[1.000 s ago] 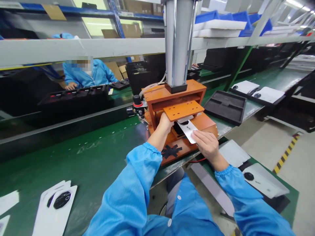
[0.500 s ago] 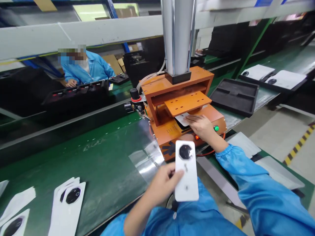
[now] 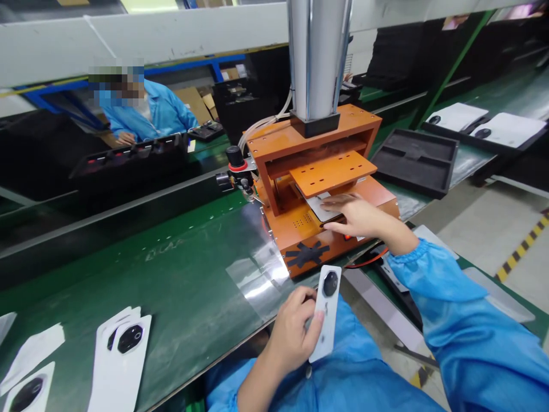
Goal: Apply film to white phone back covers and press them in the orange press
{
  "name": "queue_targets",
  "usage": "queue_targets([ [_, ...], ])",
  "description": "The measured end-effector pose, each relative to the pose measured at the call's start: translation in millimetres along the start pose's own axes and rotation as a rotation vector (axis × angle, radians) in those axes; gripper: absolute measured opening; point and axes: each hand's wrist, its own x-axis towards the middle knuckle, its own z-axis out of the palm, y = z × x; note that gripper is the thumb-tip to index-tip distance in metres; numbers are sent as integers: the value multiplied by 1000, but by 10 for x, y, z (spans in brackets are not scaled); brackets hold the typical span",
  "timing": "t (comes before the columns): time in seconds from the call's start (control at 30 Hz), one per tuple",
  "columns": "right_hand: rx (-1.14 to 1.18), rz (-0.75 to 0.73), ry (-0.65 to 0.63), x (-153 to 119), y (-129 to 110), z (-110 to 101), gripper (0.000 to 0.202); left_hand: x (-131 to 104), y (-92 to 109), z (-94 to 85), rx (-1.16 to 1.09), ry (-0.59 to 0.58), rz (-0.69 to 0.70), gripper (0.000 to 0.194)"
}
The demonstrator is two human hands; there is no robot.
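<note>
My left hand (image 3: 295,323) is closed around a white phone back cover (image 3: 327,337) with a round black camera area near its top; the cover is tilted and partly edge-on. Under the raised plate of an orange press (image 3: 287,237), a white panel (image 3: 322,209) lies on the bed, partly hidden by the plate. My right hand (image 3: 355,214) reaches in from the right, its outstretched fingers resting over that panel and its thumb apart, near the front edge of the bed.
Stacked phone back covers (image 3: 118,377) lie on the green bench (image 3: 184,297) at lower left. Right of the press sits a black tray (image 3: 416,163), with another tray of white covers (image 3: 510,134) beyond it. A co-worker in blue (image 3: 160,106) sits across the bench.
The back cover in my left hand has turned more edge-on and dropped slightly. My right hand's thumb has spread away from its fingers, still at the panel in the press. The view has shifted a little.
</note>
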Motion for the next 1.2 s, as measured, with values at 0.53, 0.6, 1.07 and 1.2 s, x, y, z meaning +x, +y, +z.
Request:
queue_targets([
  [0.53,-222,557,699,-1512,188,873,53,280,-295,183,513,111,127,29],
  [0.6,-216,542,726,-1476,218,818,48,295,-270,142,499,99,91,30],
  [1.07,1131,553,234,-1997,-1411,987,43,-8,-73,604,1,-28,160,28],
  [1.2,854,802,309,-2558,-816,842,47,-149,-169,610,134,-120,232,39],
])
